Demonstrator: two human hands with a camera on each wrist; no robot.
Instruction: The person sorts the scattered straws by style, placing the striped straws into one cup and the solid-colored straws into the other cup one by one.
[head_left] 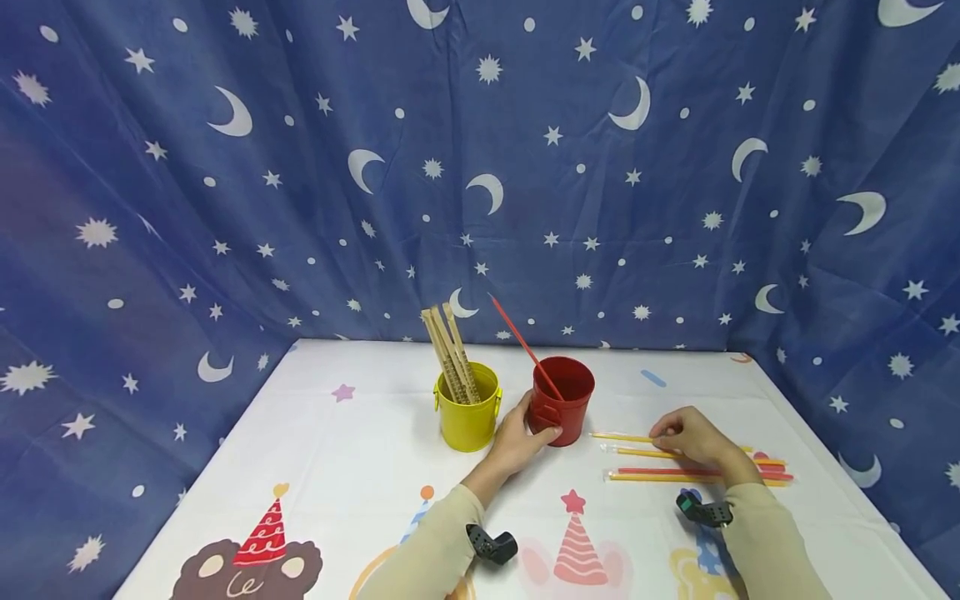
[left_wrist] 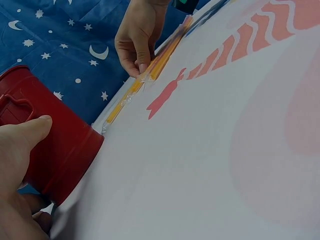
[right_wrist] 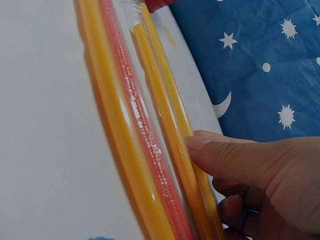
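My left hand [head_left: 517, 443] grips a small red metal bucket [head_left: 570, 414] from its left side, the thumb lying across its front by the handle. In that bucket leans a red straw [head_left: 525, 343], tilted up to the left. My right hand [head_left: 693, 437] pinches the farthest yellow straw [right_wrist: 167, 70] between thumb and index finger. Beside it on the table lie another yellow straw [right_wrist: 162, 102], a red straw [right_wrist: 142, 120] and the nearest yellow straw [right_wrist: 112, 100], side by side in clear wrappers. In the left wrist view, the red bucket [left_wrist: 62, 135] stands upright on the table.
Left of the red bucket stands a yellow bucket [head_left: 467, 425] holding several pale wooden sticks [head_left: 452, 354] with dark print. A white tablecloth [head_left: 337, 442] with party-hat prints covers the table. Behind hangs a blue curtain [head_left: 465, 225] with moons and stars.
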